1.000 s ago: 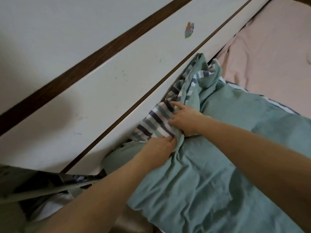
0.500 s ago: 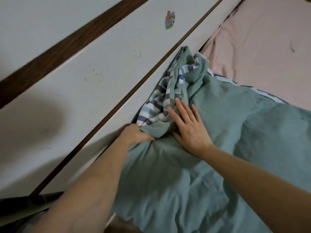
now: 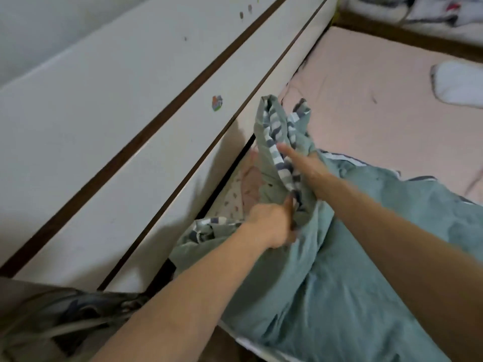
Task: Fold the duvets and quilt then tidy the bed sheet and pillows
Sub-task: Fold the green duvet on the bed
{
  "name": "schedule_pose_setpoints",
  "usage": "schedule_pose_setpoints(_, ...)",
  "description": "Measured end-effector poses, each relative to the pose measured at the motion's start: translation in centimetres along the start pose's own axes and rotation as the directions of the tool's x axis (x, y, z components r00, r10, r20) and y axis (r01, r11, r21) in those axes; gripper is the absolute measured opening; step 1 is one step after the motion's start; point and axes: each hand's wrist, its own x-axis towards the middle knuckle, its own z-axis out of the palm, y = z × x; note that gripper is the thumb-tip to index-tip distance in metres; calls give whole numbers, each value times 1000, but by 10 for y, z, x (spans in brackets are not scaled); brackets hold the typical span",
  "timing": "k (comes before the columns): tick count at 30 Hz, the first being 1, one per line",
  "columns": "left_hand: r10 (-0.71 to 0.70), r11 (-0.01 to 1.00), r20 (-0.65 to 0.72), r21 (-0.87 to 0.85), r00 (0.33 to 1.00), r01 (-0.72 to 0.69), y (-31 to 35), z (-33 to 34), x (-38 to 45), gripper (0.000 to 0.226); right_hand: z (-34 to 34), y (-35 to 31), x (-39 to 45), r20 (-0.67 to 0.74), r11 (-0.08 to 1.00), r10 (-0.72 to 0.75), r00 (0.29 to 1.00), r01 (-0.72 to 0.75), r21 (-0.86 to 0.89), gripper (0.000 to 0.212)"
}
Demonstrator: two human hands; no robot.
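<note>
A green duvet [image 3: 339, 296] with a blue-and-white striped underside lies over the near part of the bed. Its corner [image 3: 277, 126] is lifted up beside the white wall panel. My left hand [image 3: 271, 226] grips the bunched fabric just below that corner. My right hand [image 3: 305, 168] holds the striped edge higher up, with the fingers curled into the cloth. The pink bed sheet [image 3: 379, 105] covers the mattress beyond. A white pillow [image 3: 460, 84] lies at the far right.
A white wall panel [image 3: 130, 126] with dark brown strips runs along the bed's left side and bears a small sticker [image 3: 217, 103]. A patterned cloth [image 3: 235, 199] shows in the gap by the wall. Dark clutter [image 3: 65, 322] sits bottom left, and more bedding [image 3: 418, 11] lies at the top right.
My right hand, flat on the duvet before, now grips the striped edge. Both hands have raised the duvet corner off the bed, baring the patterned cloth by the wall.
</note>
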Motion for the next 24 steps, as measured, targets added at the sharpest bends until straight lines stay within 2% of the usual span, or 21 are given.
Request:
schedule_pose_setpoints(2,116,985,23,123,993,-118,34,6,-9,69,-20,0,-13,-19,945,-2,1000,-5,-328,143)
schedule_pose_setpoints(3,153,978,28,141,988,-155,50,8,-12,69,-32,6,-23,-46,875,-9,999,-14,-484,141)
schedule_pose_setpoints(4,191,971,20,143,981,-191,62,9,-15,70,-45,17,-30,-101,797,-31,994,-36,-603,127)
schedule_pose_setpoints(6,178,975,-14,141,984,-175,71,11,-15,69,-71,33,-35,-197,730,-49,979,-99,-676,78)
schedule_pose_setpoints(7,113,986,-13,128,993,-111,77,10,-15,69,-86,39,-40,-219,737,-33,975,-124,-665,53)
schedule_pose_setpoints(8,19,994,-4,105,1000,-18,76,9,-14,68,-96,44,-42,-222,752,-18,975,-133,-645,36)
schedule_pose_setpoints(10,-159,986,3,47,987,159,75,-1,-12,56,-105,46,-46,-217,803,-6,976,-124,-583,26)
schedule_pose_setpoints(13,-255,964,-68,63,965,259,56,-29,-12,37,-87,32,-46,-246,920,-58,968,-44,-388,25)
schedule_pose_setpoints(16,-333,932,-160,92,929,350,19,-54,-22,35,-46,-8,-43,-200,968,-134,971,86,-234,26)
schedule_pose_setpoints(22,-431,883,-282,65,857,465,-69,-121,-47,31,59,-123,-20,-112,903,-389,914,354,-243,36)
schedule_pose_setpoints(24,-449,870,-332,50,830,491,-94,-139,-47,29,82,-147,-10,-100,883,-435,895,402,-244,43)
